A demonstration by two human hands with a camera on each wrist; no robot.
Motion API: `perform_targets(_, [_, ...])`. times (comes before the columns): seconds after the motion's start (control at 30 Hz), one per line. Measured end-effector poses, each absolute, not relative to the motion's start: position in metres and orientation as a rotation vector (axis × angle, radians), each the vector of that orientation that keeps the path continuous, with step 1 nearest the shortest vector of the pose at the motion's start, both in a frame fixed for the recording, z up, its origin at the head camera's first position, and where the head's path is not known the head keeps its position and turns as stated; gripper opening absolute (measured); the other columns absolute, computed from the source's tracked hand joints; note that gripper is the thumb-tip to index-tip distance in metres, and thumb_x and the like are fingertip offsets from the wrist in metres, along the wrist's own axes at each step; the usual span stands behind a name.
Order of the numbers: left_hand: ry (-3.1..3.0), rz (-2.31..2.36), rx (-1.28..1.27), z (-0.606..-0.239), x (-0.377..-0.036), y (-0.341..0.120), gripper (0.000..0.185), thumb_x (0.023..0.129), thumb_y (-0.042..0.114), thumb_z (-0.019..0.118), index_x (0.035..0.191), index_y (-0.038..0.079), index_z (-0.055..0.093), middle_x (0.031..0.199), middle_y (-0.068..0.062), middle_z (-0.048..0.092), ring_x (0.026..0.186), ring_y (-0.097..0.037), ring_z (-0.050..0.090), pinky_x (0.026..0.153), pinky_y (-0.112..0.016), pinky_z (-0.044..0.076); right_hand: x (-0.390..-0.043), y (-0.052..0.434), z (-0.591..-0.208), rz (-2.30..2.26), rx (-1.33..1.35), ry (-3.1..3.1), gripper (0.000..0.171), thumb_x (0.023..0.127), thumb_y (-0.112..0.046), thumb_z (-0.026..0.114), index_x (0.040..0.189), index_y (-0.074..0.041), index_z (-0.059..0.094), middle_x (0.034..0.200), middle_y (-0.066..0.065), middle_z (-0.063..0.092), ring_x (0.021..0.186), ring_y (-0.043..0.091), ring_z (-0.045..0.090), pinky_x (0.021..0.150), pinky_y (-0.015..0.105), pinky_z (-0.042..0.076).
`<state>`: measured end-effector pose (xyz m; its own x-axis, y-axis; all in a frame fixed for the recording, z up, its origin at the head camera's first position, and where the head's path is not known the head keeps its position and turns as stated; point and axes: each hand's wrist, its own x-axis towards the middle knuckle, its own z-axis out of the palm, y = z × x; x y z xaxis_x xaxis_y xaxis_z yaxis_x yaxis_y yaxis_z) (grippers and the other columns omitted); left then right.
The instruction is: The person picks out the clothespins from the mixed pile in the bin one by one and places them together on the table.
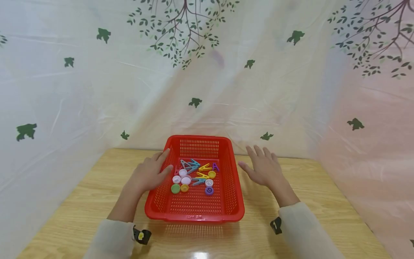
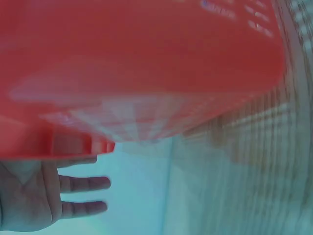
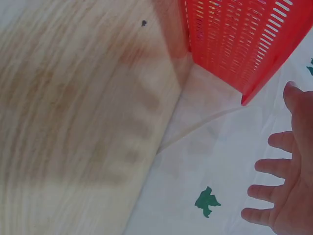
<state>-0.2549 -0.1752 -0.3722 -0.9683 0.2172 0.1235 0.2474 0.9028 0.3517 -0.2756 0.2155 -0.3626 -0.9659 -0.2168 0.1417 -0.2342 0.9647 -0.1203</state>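
A red plastic basket (image 1: 194,217) stands mid-table with small items on its mesh floor. Several clothespins (image 1: 204,167) in blue, yellow, purple and pink lie in its back half. Among and in front of them are several bottle caps (image 1: 175,189) in white, green, yellow and purple. My left hand (image 1: 148,173) is at the basket's left rim, thumb over the inner side; contact is unclear. Its fingers (image 2: 85,183) look straight in the left wrist view. To the right of the basket, apart from it, my right hand (image 1: 263,168) hovers with fingers (image 3: 274,168) spread.
The wooden table (image 1: 310,201) extends to both sides of the basket. A pale sheet (image 1: 155,90) printed with leaves and branches hangs behind the table and along both sides. Dark straps with small devices (image 1: 142,236) sit at the cuffs.
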Motion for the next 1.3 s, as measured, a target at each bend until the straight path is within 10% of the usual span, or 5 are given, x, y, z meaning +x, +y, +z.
perform_targets(0.4, [-2.820, -1.279, -0.316, -0.390, -0.270, -0.200, 0.054, 0.105, 0.025, 0.056, 0.156, 0.011, 0.042, 0.133, -0.019, 0.058, 0.093, -0.028, 0.066, 0.070, -0.035, 0.062, -0.289, 0.195, -0.358, 0.212, 0.450, -2.952, 0.078, 0.101, -0.052, 0.057, 0.161, -0.008, 0.031, 0.157, 0.024, 0.041, 0.142, 0.050, 0.036, 0.115, 0.069, 0.029])
perform_targets(1.3, [-2.555, -1.951, -0.186, -0.402, -0.275, -0.213, 0.056, 0.101, 0.032, 0.066, 0.151, 0.012, 0.051, 0.146, -0.015, 0.056, 0.115, -0.032, 0.067, 0.096, -0.046, 0.056, -0.298, 0.135, -0.348, -0.003, 0.733, -2.996, 0.077, 0.099, -0.056, 0.060, 0.159, -0.015, 0.038, 0.158, 0.015, 0.043, 0.147, 0.040, 0.033, 0.120, 0.060, 0.029])
